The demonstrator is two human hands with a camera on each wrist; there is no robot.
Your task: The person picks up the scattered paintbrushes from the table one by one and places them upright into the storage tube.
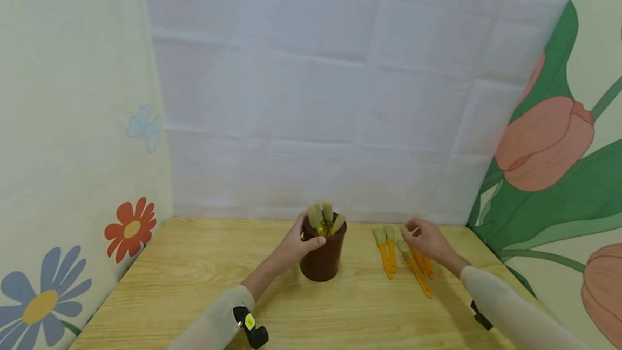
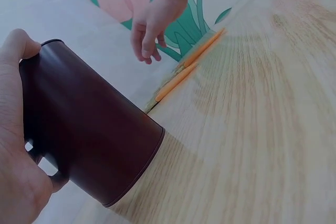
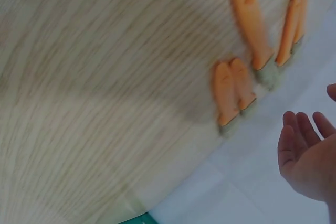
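Wooden table (image 1: 194, 285), light grain, set into a corner of white sheeting and flower-print panels. Work sits mid-table toward the back edge.

Brown cup (image 1: 323, 255) stands upright at centre, a few brushes already in it, bristles up (image 1: 323, 216). Left hand (image 1: 296, 244) wraps the cup near the rim, thumb across the front, fingers round the far side; the left wrist view confirms a full curl on the wall (image 2: 94, 140). Good: the cup is braced and should not tip when a handle drops in.

Loose brushes (image 1: 403, 258) lie in a small row on the table right of the cup, orange handles toward the person, bristles toward the back wall. The right wrist view shows at least five handles (image 3: 247, 24), some in touching pairs.

Right hand (image 1: 427, 239) hovers over the bristle ends of the row, fingers loosely spread, holding nothing; its palm shows bare in the right wrist view (image 3: 302, 156).

Judgement for the pick: take one brush only, the one nearest the cup, pinching at the ferrule or upper handle so neighbours are not dragged. Lift clear, turn handle-down, and lower into the gap among the standing bristles. Keep the left grip firm throughout.
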